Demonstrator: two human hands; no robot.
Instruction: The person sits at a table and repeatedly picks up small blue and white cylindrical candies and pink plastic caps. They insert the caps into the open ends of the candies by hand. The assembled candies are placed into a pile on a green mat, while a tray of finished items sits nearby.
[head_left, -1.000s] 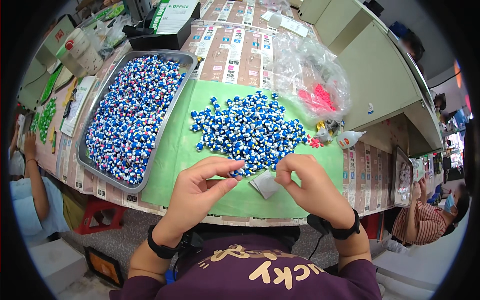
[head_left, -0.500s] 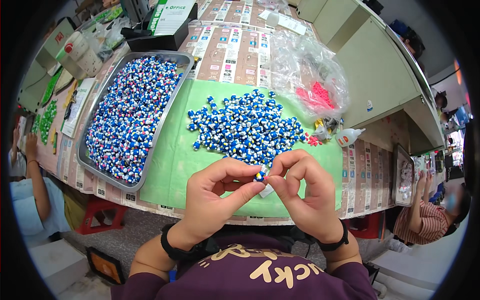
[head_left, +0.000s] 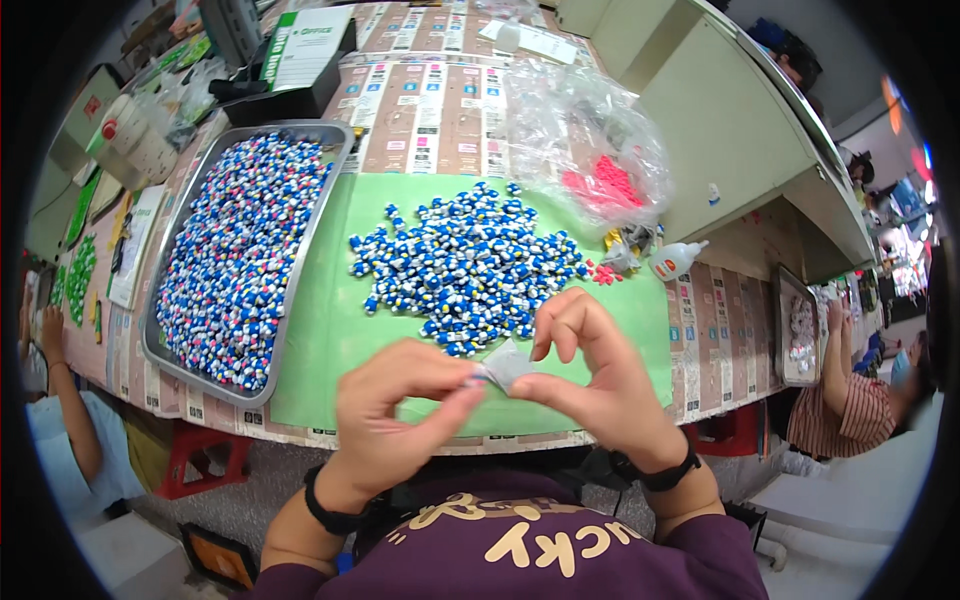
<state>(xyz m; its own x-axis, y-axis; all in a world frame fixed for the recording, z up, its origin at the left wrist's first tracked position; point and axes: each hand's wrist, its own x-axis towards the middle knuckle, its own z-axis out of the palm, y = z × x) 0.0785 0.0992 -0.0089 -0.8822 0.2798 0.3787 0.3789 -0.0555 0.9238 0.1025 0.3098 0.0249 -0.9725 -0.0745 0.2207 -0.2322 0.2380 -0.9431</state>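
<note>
Near the desk's front edge, left hand pinching a tiny piece, I think (blurry); right hand's fingers apart.

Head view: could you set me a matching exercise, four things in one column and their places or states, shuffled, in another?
1. Metal tray
2. Blue-and-white pile
3. White bottle
4. Left hand

A. By the green sheet's right edge
B. Fingers pinching a small piece
C. Left of the pile, filled with small pieces
D. Loose, in the middle of the green sheet

Pairs: 1-C, 2-D, 3-A, 4-B
</note>
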